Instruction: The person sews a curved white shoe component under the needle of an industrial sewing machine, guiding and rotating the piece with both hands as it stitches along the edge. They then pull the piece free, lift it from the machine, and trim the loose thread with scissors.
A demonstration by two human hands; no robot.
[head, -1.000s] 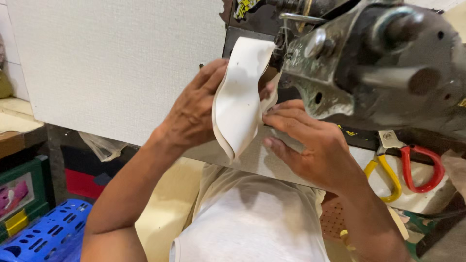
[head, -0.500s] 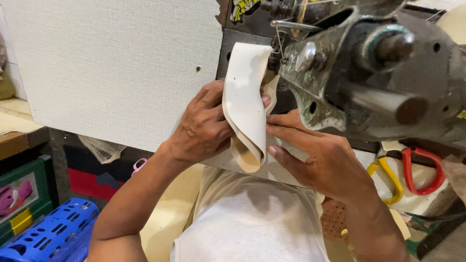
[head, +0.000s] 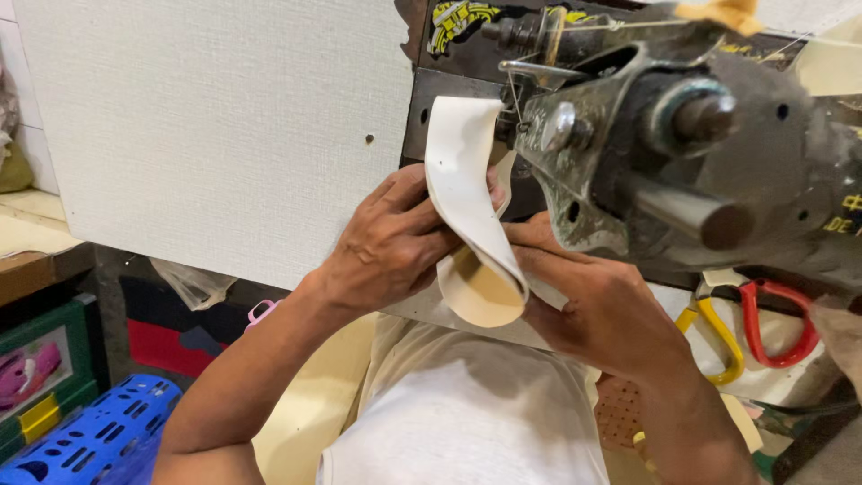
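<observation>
Compared with half a second ago, the cream piece has turned and dropped a little: its rounded lower end now hangs lower between the two hands, and the left hand has slid higher on it.

Behind everything stands a big white board (head: 206, 126), textured, with a small hole in it. At the right, the sewing machine (head: 700, 153) fills the upper part of the view; it is dark, worn metal, with a thick shaft pointing toward the camera and thin thread running across its top.

The person wears a white shirt (head: 467, 413), seen from above. At the lower left there is a blue plastic crate (head: 99, 431), and next to it a green box (head: 45, 377).

The cream piece (head: 467, 207) is a long curved strip, bent in a loop. Its upper end rests against the machine, just beside the needle area, and its lower end lies between the hands.

The left hand (head: 391, 242) is clamped on the strip from the left side, fingers folded around its edge. The right hand (head: 602, 305) holds it from below and from the right, under the machine; its fingertips are partly hidden, but they press on the strip.

Under the machine at the right lie scissors with red handles (head: 777, 323) and scissors with yellow handles (head: 723, 337), just beside each other.
</observation>
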